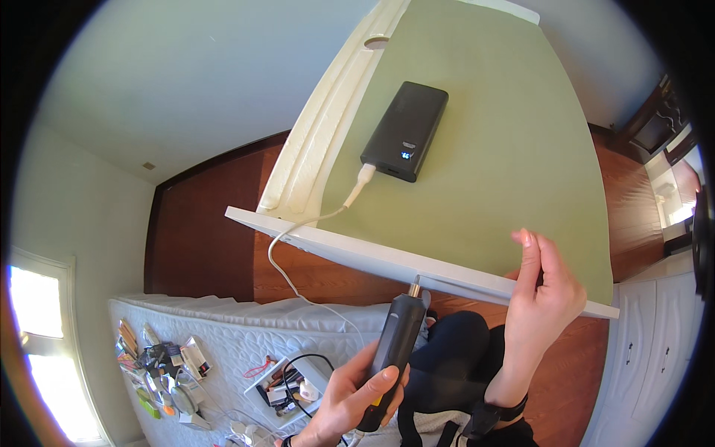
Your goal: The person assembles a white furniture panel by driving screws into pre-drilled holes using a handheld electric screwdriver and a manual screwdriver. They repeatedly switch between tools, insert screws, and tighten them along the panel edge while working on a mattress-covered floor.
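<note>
My left hand [359,393] is wrapped round a black electric screwdriver [392,350] with a brass-coloured collar. Its bit points up at the edge of the white-rimmed table [357,252]; I cannot tell whether it touches. Over the right part of that edge, my right hand [547,287] is raised with thumb and fingertip pressed together. Anything between them is too small to make out. A black power bank [410,127] with a lit display lies on the table's green mat [499,134]. A white cable [272,257] is plugged into it and hangs over the edge.
A mattress [223,328] at the lower left holds an open box [320,372] of small items and a pile of assorted things [167,376]. A black cord [287,380] loops by the box. White cabinets [655,343] stand at the right, above a wooden floor [573,372].
</note>
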The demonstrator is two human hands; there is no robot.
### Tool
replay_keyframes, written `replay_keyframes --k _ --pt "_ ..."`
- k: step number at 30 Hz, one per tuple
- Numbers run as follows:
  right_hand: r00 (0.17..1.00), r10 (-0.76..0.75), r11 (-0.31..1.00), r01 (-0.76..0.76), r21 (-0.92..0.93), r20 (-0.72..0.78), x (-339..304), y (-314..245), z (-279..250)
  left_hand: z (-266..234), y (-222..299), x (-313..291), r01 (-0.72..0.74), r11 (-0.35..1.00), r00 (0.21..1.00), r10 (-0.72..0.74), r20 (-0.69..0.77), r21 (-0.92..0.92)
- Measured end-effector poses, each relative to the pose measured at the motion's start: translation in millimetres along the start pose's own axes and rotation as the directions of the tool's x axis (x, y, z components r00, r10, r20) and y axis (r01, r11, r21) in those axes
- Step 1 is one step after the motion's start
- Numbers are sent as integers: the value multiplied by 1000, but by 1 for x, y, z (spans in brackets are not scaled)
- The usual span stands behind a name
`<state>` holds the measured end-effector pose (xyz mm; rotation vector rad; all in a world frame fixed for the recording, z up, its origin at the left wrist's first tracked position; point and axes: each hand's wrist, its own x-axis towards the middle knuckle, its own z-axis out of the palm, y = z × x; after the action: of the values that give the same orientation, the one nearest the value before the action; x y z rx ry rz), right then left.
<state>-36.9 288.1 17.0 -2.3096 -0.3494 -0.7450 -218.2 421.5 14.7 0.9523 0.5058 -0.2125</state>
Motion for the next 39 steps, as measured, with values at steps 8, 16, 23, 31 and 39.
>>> replay_keyframes --k 8,16,23,31,39 --pt "999 -29 999 30 30 -37 -1 3 0 1 -4 -1 3 1000 1000 -3 -8 4" --pt "998 -63 998 63 2 -2 -1 2 -2 2 -10 0 -47 997 999 48 0 -59" --pt "998 -58 998 59 29 -15 -4 2 1 -2 -7 -1 -48 997 999 49 11 -55" --pt "1000 -11 998 13 62 -28 -6 1 4 -8 -6 1 -56 997 998 57 12 -61" --pt "1000 -5 999 6 53 -25 -8 1 5 -10 -8 1 -41 996 999 39 -21 -82"
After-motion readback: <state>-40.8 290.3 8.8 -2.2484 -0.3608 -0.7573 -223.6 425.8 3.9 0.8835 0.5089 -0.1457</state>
